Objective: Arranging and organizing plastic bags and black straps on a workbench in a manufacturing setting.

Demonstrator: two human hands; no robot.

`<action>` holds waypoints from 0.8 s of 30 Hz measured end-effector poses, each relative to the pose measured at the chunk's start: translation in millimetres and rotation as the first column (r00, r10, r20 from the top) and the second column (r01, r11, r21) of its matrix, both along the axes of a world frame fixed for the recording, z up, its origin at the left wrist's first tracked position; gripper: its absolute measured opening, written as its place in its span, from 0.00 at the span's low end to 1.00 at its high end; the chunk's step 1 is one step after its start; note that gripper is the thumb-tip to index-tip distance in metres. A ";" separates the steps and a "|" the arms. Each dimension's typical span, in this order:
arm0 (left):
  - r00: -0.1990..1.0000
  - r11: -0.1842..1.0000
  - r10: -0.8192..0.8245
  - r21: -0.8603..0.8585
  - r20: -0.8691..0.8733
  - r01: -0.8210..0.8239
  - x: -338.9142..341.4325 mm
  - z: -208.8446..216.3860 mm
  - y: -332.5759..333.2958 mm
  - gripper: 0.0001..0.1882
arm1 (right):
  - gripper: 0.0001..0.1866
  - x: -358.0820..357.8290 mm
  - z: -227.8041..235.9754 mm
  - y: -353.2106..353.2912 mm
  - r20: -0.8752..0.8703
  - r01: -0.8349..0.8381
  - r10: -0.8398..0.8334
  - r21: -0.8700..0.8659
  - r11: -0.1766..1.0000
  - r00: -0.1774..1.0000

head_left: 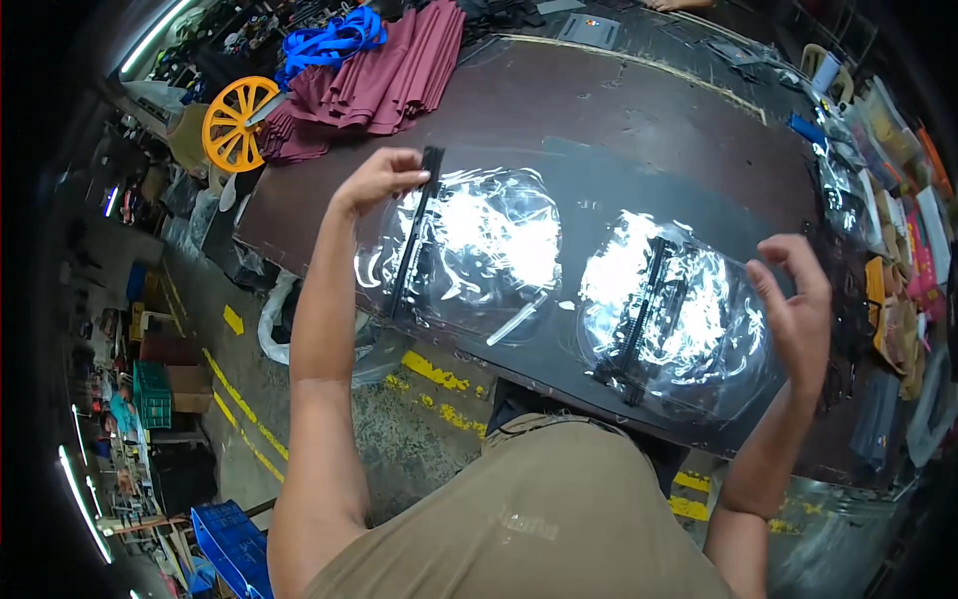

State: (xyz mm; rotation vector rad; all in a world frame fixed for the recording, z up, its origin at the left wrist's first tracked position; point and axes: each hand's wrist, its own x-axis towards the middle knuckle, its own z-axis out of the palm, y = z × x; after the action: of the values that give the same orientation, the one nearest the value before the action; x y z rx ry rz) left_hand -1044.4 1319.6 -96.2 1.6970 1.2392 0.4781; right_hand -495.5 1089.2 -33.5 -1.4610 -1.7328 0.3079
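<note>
My left hand (381, 182) pinches the upper end of a black zipper strip (409, 250). The strip hangs slantwise along the left edge of a stack of clear, glossy plastic pieces (494, 240) with rounded outlines. A second stack of clear plastic pieces (704, 319) lies to the right, with several black zipper strips (644, 309) across it. My right hand (800, 304) is held over that stack's right edge, fingers curved and apart, holding nothing I can see. Between the two stacks, toward the near edge, rests a narrow translucent strip (516, 319).
Folded maroon cloth (399, 75), blue webbing (334, 40) and a yellow spoked wheel (239, 125) occupy the table's far left corner. A grey flat box (589, 31) sits at the far edge. Bags and packets (903, 230) crowd the right side. Blue (235, 544) and green (152, 394) crates stand on the floor.
</note>
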 end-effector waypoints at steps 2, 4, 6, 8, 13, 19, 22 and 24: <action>0.992 0.994 0.106 -0.032 -0.064 -0.108 -32.1 -47.1 8.8 0.08 | 0.13 -0.5 -22.7 -6.6 -0.034 -0.037 0.034 -0.119 0.992 0.999; 0.976 0.984 0.148 -0.080 -0.157 -0.162 -54.2 -83.2 16.1 0.08 | 0.15 2.2 -41.4 -13.3 0.024 -0.054 0.058 -0.139 0.989 0.998; 0.987 0.988 0.106 -0.096 -0.118 -0.118 -64.3 -106.6 27.6 0.08 | 0.16 8.3 -56.6 -23.6 0.023 -0.038 0.043 -0.182 0.982 0.999; 0.983 0.990 0.077 -0.106 -0.167 -0.096 -68.3 -112.9 35.0 0.08 | 0.16 15.4 -68.8 -37.0 -0.007 -0.001 -0.001 -0.261 0.965 1.000; 0.741 0.772 0.226 0.580 -0.633 0.260 -25.9 -85.7 25.9 0.20 | 0.15 29.1 -86.7 -65.8 -0.008 0.077 -0.084 -0.325 0.943 0.996; 0.537 0.462 -0.329 0.364 -0.777 0.809 82.3 -102.9 -39.1 0.47 | 0.13 25.0 -106.6 -92.5 -0.089 0.099 -0.141 -0.372 0.923 0.986; 0.574 0.480 -0.412 0.367 -0.708 0.797 84.2 -117.6 -45.3 0.50 | 0.13 26.2 -115.4 -99.3 -0.095 0.087 -0.129 -0.358 0.930 0.987; 0.584 0.509 -0.391 0.361 -0.712 0.781 77.9 -126.4 -32.7 0.50 | 0.13 26.9 -118.8 -104.1 -0.083 0.104 -0.142 -0.355 0.929 0.986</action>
State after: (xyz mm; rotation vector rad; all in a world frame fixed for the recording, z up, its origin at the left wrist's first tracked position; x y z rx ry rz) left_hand -966.5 1286.8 -222.7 2.9024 0.7066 -0.0952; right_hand -468.5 985.1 -152.3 -1.7645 -1.5444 0.6428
